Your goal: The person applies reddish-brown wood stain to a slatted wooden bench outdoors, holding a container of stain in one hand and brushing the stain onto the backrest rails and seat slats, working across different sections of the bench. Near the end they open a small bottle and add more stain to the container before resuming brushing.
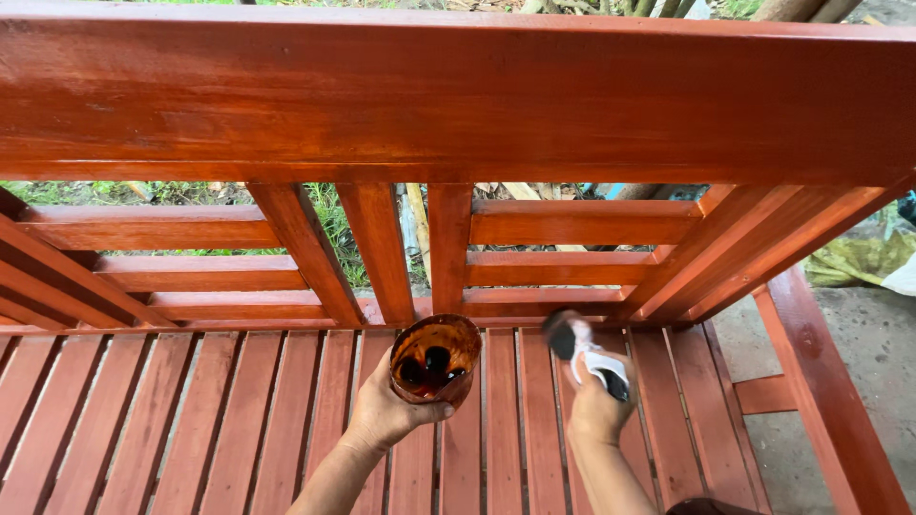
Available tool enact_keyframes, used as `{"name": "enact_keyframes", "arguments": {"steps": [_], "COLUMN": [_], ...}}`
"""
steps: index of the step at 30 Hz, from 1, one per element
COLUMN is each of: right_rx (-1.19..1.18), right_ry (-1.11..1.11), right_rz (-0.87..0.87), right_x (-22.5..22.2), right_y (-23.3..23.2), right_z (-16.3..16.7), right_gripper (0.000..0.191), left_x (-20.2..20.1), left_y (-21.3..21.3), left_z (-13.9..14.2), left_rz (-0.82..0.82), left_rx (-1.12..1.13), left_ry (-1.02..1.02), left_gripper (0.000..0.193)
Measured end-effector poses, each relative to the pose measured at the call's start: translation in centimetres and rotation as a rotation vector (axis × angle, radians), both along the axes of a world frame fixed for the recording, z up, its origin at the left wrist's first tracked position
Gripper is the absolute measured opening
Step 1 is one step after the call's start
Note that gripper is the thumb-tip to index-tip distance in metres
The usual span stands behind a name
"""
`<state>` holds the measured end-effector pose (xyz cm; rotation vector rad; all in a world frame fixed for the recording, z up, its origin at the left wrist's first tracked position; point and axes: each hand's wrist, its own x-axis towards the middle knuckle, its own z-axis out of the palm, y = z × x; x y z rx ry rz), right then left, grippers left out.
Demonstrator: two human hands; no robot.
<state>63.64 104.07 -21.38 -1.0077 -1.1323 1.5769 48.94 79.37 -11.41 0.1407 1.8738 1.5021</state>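
view: head-worn, single camera
facing: down and forward onto bench seat slats (239, 420), backrest (458, 95) ahead
range: close, both forearms in lower frame

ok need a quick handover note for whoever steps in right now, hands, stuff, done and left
Left hand: holds a cut-open cup of dark stain above the seat slats.
Right hand: grips a brush, blurred, near the base of the backrest.
Done: top rail and backrest look glossy, deep red-brown.
Left: the seat slats look paler and duller, so they seem to need coating.
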Motion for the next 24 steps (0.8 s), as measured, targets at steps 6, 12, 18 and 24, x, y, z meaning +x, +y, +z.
{"name": "enact_keyframes", "arguments": {"steps": [6, 12, 18, 24], "right_rx": [-0.057, 0.681, 1.217, 1.164], "right_ry": [0.039, -0.343, -0.568, -0.649], "right_rz": [-0.186, 0.298, 0.368, 0.302], "right_x": [-2.0, 1.4, 1.6, 1.3], "right_y": [1.2, -1.9, 2.9, 6.1], "right_z": [2.7, 5.8, 9.2, 8.9], "right_gripper": [0.027, 0.023, 0.03, 0.029], "left_x": [-0.4, -0.2, -0.7, -1.0], "left_y": [-0.4, -0.5, -0.4, -0.9], "left_z": [0.0, -0.2, -0.1, -0.5], "left_rz": [0.003, -0.001, 0.002, 0.022], "left_rx": [0.07, 0.036, 0.038, 0.087], "left_ry": [0.014, 0.002, 0.001, 0.013], "left_gripper": [0.101, 0.101, 0.101, 0.099]}}
